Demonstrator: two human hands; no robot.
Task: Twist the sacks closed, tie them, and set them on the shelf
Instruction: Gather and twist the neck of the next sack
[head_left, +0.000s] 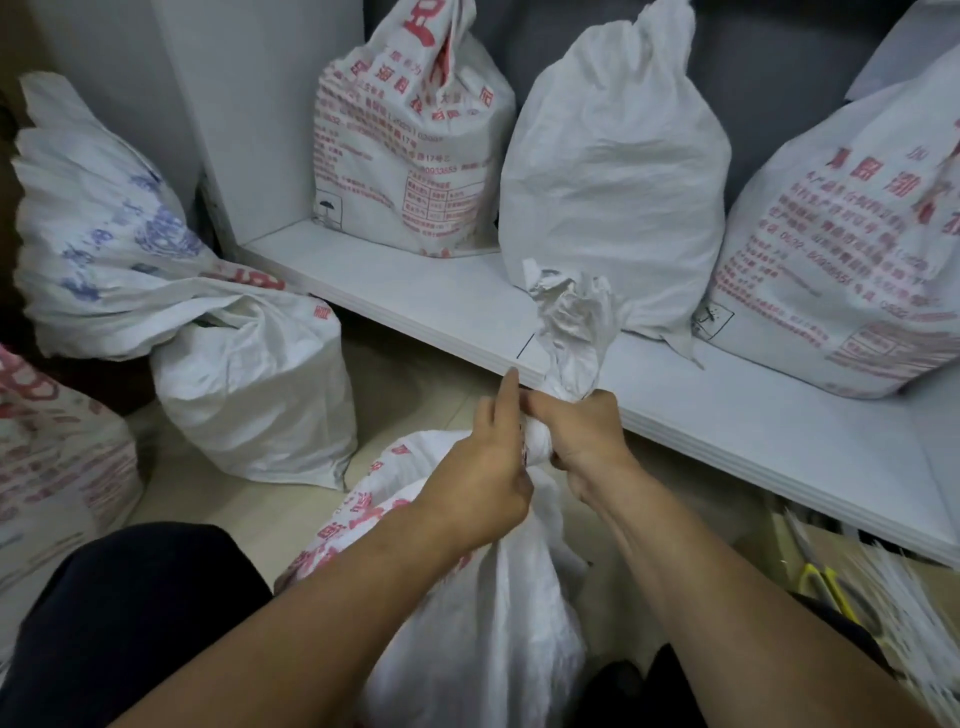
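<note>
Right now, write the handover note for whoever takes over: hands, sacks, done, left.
Hands: left hand and right hand both grip the twisted neck of the floor sack, before the shelf.
Done: red-printed sack, plain white sack and right-end sack stand on the shelf.
Left: tie this neck (no finished knot visible), shelve it. Blue-printed sack, folded-over sack and far-left sack wait on the floor; ties unseen.

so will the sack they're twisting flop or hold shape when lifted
Probably floppy up top: the sack wrings thin between left hand and right hand. Its body bulges, so likely heavy. It should stand, like the sacks on the shelf.
</note>
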